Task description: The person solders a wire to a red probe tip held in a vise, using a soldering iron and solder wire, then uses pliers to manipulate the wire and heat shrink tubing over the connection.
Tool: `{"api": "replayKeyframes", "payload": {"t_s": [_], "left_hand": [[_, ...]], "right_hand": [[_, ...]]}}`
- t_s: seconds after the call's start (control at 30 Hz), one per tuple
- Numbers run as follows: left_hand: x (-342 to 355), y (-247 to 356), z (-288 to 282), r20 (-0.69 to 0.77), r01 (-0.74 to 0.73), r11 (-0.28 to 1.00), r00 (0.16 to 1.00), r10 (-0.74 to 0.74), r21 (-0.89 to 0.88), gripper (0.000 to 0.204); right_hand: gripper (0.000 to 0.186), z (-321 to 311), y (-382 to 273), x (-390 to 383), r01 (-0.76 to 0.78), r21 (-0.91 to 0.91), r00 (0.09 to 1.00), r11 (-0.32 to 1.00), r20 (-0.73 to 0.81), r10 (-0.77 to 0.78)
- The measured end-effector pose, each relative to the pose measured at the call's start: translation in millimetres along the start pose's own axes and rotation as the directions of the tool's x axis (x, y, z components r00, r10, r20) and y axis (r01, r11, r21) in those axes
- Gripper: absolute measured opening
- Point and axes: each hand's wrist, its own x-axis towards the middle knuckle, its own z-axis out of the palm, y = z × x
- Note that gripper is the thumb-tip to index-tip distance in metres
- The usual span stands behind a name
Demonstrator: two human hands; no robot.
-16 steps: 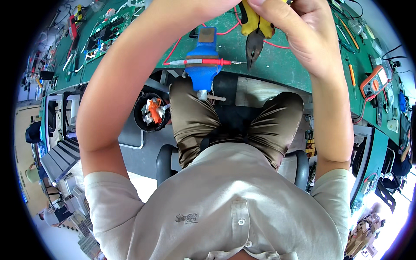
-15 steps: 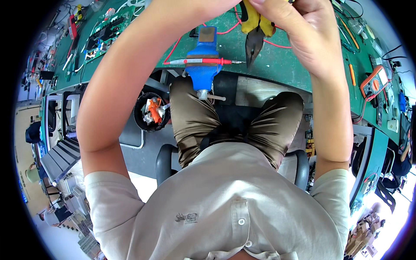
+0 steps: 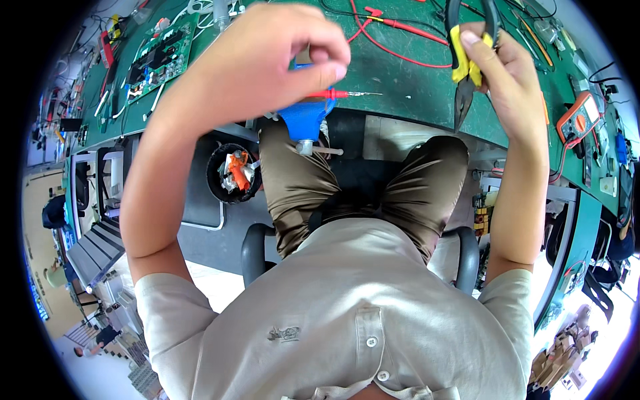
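Needle-nose pliers point(image 3: 463, 103) with yellow-and-black handles are held in my right hand point(image 3: 503, 67), jaws downward over the front edge of the bench. My left hand point(image 3: 287, 60) is over the blue bench vise point(image 3: 303, 119), fingers loosely bent and thumb apart from them. Nothing shows in its gap, though the inner side is partly hidden. Clamped in the vise is a red test probe point(image 3: 339, 94), its thin metal tip pointing right; my left hand covers its other end.
Another red probe point(image 3: 417, 31) lies with its red lead on the green bench point(image 3: 393, 80). A circuit board point(image 3: 153, 63) is at the left, an orange multimeter point(image 3: 579, 121) at the right. Below the bench stands a black bin point(image 3: 223, 190) with scraps inside.
My left hand has come down from the top edge to the vise, leaving the pliers. My right hand has carried the pliers to the right and slightly down. The second probe has become visible.
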Motion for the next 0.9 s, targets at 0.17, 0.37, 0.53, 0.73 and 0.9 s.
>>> {"api": "replayKeyframes", "payload": {"t_s": [0.17,0.37,0.53,0.73,0.9], "left_hand": [[3,-11,27,-0.031,-0.13,0.99,0.991,0.132,0.058,0.01],[16,-7,25,0.11,-0.121,0.992,0.987,0.118,0.025,0.009],[19,-10,24,0.136,-0.132,0.991,0.983,0.126,0.036,0.007],[21,-7,24,0.122,-0.146,0.985,0.983,0.134,0.093,0.006],[21,-1,22,0.137,-0.16,0.972,0.981,0.137,0.174,0.005]], "right_hand": [[0.034,18,24,8,0.19,-0.42,0.975,0.888,0.19,-0.119],[0.034,21,57,22,0.398,-0.496,0.895,0.772,0.393,-0.209],[0.03,25,41,23,0.303,-0.527,0.915,0.794,0.393,-0.089],[0.028,26,44,21,0.287,-0.539,0.936,0.792,0.333,-0.113],[0.03,25,42,20,0.294,-0.556,0.936,0.777,0.331,-0.117]]}}
